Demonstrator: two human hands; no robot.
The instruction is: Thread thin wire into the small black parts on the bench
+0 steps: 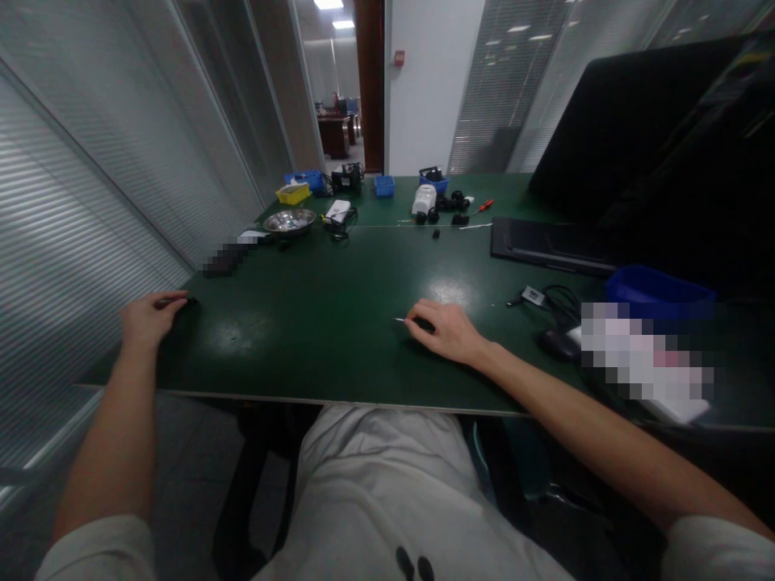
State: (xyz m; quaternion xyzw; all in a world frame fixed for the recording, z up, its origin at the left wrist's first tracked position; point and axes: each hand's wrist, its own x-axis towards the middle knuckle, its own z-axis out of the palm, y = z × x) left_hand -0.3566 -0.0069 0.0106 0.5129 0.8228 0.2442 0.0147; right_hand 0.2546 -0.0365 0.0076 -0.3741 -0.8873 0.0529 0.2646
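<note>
At the table's left edge, my left hand [148,319] is closed in a pinch, with a small dark piece [192,301] at its fingertips. That piece is too small and dim to name. My right hand [446,329] rests near the middle of the green tabletop [339,282], thumb and fingers pressed together. A thin, pale, shiny tip [399,319] pokes out leftward from the right fingertips; the rest of it is hidden by the fingers.
A metal bowl [289,221], yellow tray [293,194] and small blue basket [383,186] stand at the back. An orange-handled screwdriver [484,206] lies near black parts. To the right are a black laptop-like slab [545,246], blue bin [659,292] and mouse [558,345].
</note>
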